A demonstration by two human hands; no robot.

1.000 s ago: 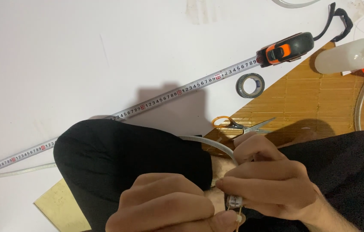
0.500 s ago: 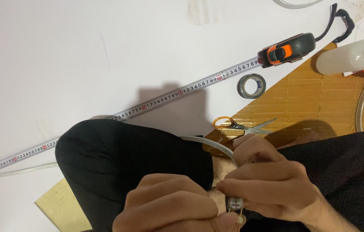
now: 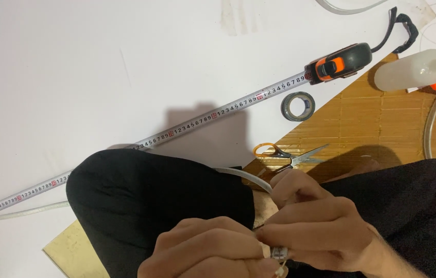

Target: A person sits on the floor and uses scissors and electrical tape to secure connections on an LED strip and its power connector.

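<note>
- Head view, hidden or unclear: left hand (image 3: 207, 249) and right hand (image 3: 318, 234) meet at 6 o'clock, cut by the bottom edge. Fingers of both are pinched narrow on a small metal piece (image 3: 279, 253), mostly covered; its kind cannot be told.
- White cable (image 3: 243, 175) runs from the hands toward 9 o'clock, passing under a black-clad knee (image 3: 161, 206) and reappearing near the left edge.
- Change from earlier frames: hands stay clamped on the piece in the same spot; surroundings unmoved.
- Tape measure (image 3: 339, 62), orange and black, at 1 o'clock; its blade (image 3: 176, 135) stretches to 8 o'clock.
- Tape roll (image 3: 298, 106) just below the blade, at the edge of the cardboard sheet (image 3: 382, 123).
- Scissors (image 3: 285, 154), orange-handled, lie on the cardboard just above the right hand.
- Container: translucent squeeze bottle (image 3: 416, 69) at 2 o'clock, lying on its side; contents not discernible.
</note>
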